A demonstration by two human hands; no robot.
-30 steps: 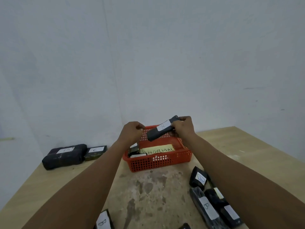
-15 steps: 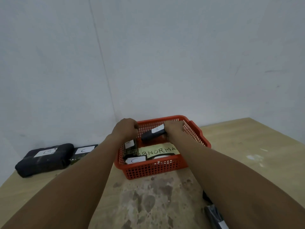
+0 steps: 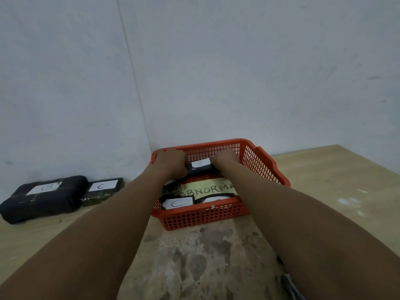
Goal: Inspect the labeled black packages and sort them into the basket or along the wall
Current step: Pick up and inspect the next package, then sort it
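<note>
Hold: While you were lowering the black package (image 3: 199, 167) marked B, your left hand (image 3: 171, 162) gripped one end and your right hand (image 3: 226, 161) gripped the other, fingers curled round it.
Where it was: The package sat just above the far part of the red basket (image 3: 263, 163), near the far edge of the table (image 3: 324, 180), close to the wall (image 3: 216, 72).
What lay below: A yellow sign (image 3: 208, 189) reading ABNORMAL lay in the basket, with a package marked C (image 3: 177, 203) at the near side.
Risk one: If you let go too soon, I think the package could have tipped and landed on its side, hiding its label.
Risk two: If you pushed down hard, the basket could have slid toward the wall or tilted, as it looked light.
Risk three: Your knuckles were close to the far rim, so they could have caught on it when you pulled back.
Along the wall: A big package marked B (image 3: 43, 199) and a smaller one marked C (image 3: 102, 188) lay side by side, touching, at the left far edge of the table.
Table: It was pale wood with a worn grey patch (image 3: 194, 256) in the middle.
Room: The walls were plain and white, and they met in a corner behind the basket.
</note>
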